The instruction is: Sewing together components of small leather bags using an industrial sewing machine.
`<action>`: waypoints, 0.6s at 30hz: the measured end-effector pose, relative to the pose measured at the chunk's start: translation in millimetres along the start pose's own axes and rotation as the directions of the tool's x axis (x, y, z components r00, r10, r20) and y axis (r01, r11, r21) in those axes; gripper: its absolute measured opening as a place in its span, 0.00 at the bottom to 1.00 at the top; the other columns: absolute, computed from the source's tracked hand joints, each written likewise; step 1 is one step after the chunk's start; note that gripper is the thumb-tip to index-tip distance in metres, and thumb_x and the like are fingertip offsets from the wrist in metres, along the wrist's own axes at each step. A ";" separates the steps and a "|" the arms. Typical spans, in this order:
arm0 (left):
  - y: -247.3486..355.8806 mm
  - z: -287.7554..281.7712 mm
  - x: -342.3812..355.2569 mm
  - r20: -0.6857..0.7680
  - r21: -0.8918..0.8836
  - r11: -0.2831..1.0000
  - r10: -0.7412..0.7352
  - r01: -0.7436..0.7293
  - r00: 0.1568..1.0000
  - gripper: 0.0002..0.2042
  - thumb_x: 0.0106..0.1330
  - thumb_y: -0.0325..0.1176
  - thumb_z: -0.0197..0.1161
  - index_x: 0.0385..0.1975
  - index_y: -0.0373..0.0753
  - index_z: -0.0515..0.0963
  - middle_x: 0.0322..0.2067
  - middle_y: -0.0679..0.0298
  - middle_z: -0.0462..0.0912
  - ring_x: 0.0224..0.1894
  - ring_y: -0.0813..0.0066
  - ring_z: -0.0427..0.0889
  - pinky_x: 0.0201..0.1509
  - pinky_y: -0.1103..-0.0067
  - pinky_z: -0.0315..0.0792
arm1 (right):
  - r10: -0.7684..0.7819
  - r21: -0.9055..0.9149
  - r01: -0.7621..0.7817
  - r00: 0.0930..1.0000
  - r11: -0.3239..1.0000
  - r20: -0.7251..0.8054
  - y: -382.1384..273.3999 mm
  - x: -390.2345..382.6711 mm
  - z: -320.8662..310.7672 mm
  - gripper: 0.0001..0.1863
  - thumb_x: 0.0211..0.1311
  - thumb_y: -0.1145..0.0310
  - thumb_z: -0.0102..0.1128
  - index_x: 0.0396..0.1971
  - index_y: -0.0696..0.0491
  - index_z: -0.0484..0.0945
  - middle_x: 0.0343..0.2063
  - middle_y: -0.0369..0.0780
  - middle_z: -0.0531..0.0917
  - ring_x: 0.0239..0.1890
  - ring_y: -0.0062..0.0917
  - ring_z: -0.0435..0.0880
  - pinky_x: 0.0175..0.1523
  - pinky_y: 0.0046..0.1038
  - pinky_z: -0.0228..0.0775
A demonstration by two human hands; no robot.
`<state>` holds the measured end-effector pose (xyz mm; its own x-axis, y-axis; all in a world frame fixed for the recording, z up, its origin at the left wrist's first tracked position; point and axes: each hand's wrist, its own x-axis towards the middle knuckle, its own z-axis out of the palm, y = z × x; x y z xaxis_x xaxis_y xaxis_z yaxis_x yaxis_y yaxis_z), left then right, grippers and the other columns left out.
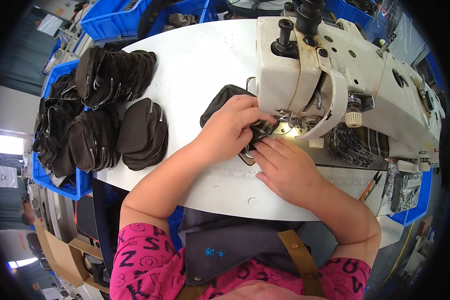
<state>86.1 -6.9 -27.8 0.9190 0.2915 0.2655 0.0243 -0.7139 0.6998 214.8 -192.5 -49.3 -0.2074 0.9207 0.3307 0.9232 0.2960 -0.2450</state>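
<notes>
A dark brown zippered pouch (224,100) lies under the head of a white sewing machine (290,70), its zipper edge close to the needle area. My left hand (231,127) is closed on the pouch, thumb and fingers pinching its fabric beside the zipper. Flat against the pouch's near edge rests my right hand (285,167), fingers stretched toward the needle plate (283,129). The part of the pouch beneath my fingers is hidden.
Stacks of similar dark pouches (144,132) stand at the table's left, some in a blue crate (60,187). Dark fabric pieces (355,145) hang right of the needle. Orange-handled tweezers or snips (370,186) lie near the right edge. A ruler strip (230,174) runs along the front.
</notes>
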 end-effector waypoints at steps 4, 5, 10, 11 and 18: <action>0.9 -11.4 0.9 0.135 0.155 0.974 0.147 -0.168 0.980 0.17 0.55 0.17 0.60 0.43 0.43 0.83 0.42 0.63 0.84 0.49 0.58 0.82 0.51 0.67 0.78 | 0.009 0.016 -0.009 1.000 1.000 0.006 -1.4 -0.2 -1.2 0.26 0.56 0.62 0.71 0.52 0.62 0.81 0.54 0.48 0.82 0.62 0.38 0.77 0.68 0.39 0.69; 1.9 -12.9 1.4 0.180 0.164 0.971 0.141 -0.171 0.973 0.16 0.55 0.18 0.61 0.42 0.44 0.82 0.41 0.65 0.85 0.47 0.57 0.82 0.50 0.66 0.78 | 0.008 0.021 -0.008 1.000 1.000 -0.001 -1.7 -0.5 -1.5 0.26 0.56 0.62 0.72 0.52 0.63 0.81 0.53 0.48 0.83 0.62 0.39 0.78 0.67 0.39 0.70; 16.4 -14.8 -0.2 0.240 0.347 0.912 0.140 -0.220 0.961 0.16 0.57 0.26 0.67 0.47 0.44 0.82 0.38 0.65 0.86 0.41 0.60 0.83 0.44 0.67 0.78 | 0.010 -0.013 -0.010 1.000 1.000 -0.013 -3.3 -2.4 -4.4 0.24 0.56 0.62 0.71 0.49 0.63 0.82 0.51 0.49 0.84 0.60 0.39 0.79 0.64 0.38 0.71; 18.5 -13.5 -1.2 0.231 0.339 0.913 0.154 -0.228 0.961 0.18 0.57 0.29 0.69 0.49 0.44 0.81 0.37 0.65 0.86 0.40 0.61 0.83 0.42 0.67 0.78 | 0.008 -0.024 -0.008 1.000 1.000 -0.012 -3.6 -3.1 -4.6 0.23 0.56 0.62 0.71 0.47 0.63 0.82 0.50 0.49 0.84 0.60 0.39 0.80 0.63 0.37 0.72; 26.1 -0.1 -5.8 0.318 0.293 0.954 -0.035 -0.063 0.947 0.20 0.55 0.28 0.70 0.50 0.46 0.80 0.32 0.64 0.83 0.38 0.59 0.81 0.43 0.69 0.78 | 0.029 0.007 -0.029 1.000 1.000 -0.011 -3.4 -7.7 -10.6 0.19 0.57 0.62 0.70 0.42 0.61 0.84 0.48 0.49 0.85 0.58 0.39 0.81 0.61 0.36 0.73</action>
<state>81.3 -27.1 -11.0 0.9950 0.0989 0.0159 0.0808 -0.8858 0.4571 216.7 -203.3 -41.3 -0.1769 0.9259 0.3338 0.9266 0.2710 -0.2606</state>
